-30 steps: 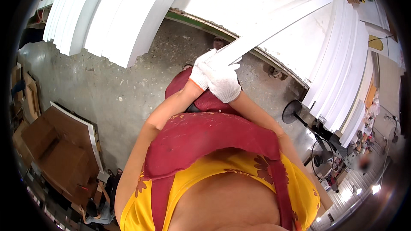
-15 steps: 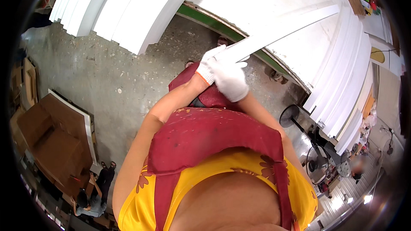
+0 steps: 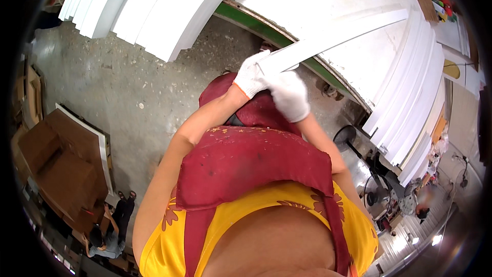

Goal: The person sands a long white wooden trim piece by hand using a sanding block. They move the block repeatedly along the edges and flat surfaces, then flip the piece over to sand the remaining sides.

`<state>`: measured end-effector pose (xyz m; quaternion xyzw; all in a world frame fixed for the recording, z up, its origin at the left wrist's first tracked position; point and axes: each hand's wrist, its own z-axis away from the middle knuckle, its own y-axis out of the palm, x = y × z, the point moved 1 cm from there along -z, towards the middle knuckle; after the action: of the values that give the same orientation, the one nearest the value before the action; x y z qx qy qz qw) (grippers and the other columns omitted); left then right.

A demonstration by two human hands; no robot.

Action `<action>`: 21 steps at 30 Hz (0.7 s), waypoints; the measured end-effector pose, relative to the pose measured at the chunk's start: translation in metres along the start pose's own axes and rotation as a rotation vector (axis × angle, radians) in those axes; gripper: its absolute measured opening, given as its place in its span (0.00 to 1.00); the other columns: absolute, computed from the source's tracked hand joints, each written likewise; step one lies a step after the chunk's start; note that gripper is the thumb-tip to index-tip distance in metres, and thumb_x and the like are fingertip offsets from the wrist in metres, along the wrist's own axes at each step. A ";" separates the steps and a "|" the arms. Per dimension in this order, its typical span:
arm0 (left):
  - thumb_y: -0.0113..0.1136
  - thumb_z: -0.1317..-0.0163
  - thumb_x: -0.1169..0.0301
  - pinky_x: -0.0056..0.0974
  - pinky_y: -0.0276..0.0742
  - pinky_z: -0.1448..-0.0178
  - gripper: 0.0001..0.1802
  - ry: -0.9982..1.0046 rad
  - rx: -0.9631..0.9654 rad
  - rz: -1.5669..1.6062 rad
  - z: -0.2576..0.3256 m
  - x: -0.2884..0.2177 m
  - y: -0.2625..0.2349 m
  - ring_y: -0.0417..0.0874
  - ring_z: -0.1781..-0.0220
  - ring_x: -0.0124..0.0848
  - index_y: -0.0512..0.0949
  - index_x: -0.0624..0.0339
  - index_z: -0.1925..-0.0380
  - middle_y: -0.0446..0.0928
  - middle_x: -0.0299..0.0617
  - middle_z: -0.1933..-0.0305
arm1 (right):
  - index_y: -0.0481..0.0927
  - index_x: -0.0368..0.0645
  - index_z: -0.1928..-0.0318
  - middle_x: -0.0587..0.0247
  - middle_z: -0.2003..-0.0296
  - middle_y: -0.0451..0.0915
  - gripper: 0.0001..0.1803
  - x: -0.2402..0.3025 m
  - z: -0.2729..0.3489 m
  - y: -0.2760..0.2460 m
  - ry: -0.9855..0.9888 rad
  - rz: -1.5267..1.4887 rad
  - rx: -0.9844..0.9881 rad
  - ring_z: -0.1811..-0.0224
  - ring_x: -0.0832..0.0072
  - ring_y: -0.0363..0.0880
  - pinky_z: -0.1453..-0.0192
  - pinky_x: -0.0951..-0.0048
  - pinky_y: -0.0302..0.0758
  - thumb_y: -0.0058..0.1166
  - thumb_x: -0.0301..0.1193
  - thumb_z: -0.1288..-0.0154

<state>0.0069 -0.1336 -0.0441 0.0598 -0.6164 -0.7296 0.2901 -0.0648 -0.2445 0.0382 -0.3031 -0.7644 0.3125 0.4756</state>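
Observation:
A long white board (image 3: 338, 38) slants from my hands across the white tabletop (image 3: 302, 7), its near end sticking out past the table edge. My left hand (image 3: 251, 75), in a white knitted glove with an orange cuff edge, is closed around that near end. Just right of it, my right hand (image 3: 291, 96), gloved in white too, is at the board's lower side close to the end. Motion smears its fingers, so I cannot make out whether it holds anything.
Stacked white boards (image 3: 159, 10) jut out at the upper left; more white boards (image 3: 410, 82) lie along the table's right side. A black fan (image 3: 346, 136) stands at the right. Brown panels (image 3: 66, 159) are at the lower left, beside another person (image 3: 105, 241).
My right hand has shifted a little to the right and down, away from my left hand. The left hand keeps its grip at the board's end.

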 end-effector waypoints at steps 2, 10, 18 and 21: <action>0.42 0.24 0.62 0.63 0.56 0.21 0.31 0.049 0.008 -0.302 0.004 -0.003 0.011 0.63 0.25 0.60 0.61 0.77 0.31 0.64 0.64 0.27 | 0.88 0.48 0.50 0.67 0.70 0.83 0.14 -0.051 -0.010 -0.031 -0.005 0.142 -0.122 0.68 0.72 0.78 0.59 0.68 0.77 0.55 0.26 0.34; 0.42 0.24 0.61 0.59 0.58 0.21 0.30 -0.068 0.344 0.231 0.001 -0.009 -0.018 0.68 0.27 0.55 0.65 0.76 0.32 0.69 0.64 0.30 | 0.84 0.45 0.61 0.54 0.71 0.81 0.12 -0.034 -0.038 -0.006 0.244 0.282 -0.077 0.62 0.55 0.81 0.55 0.58 0.77 0.52 0.35 0.40; 0.51 0.30 0.64 0.62 0.68 0.26 0.26 0.180 -0.418 -0.141 0.006 -0.003 0.029 0.72 0.31 0.59 0.71 0.75 0.39 0.73 0.63 0.35 | 0.85 0.53 0.50 0.63 0.69 0.78 0.19 -0.088 -0.025 -0.015 0.156 0.273 -0.390 0.66 0.63 0.79 0.61 0.63 0.76 0.56 0.30 0.43; 0.51 0.30 0.65 0.63 0.67 0.26 0.30 0.078 -0.357 -0.076 0.004 -0.005 0.030 0.70 0.30 0.62 0.66 0.80 0.37 0.71 0.67 0.34 | 0.83 0.55 0.47 0.62 0.71 0.75 0.17 -0.187 -0.037 -0.081 0.397 0.558 -0.155 0.67 0.63 0.76 0.63 0.63 0.74 0.50 0.28 0.33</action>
<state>0.0194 -0.1299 -0.0162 0.0591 -0.4628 -0.8350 0.2918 0.0232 -0.4297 0.0127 -0.5903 -0.5662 0.3062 0.4869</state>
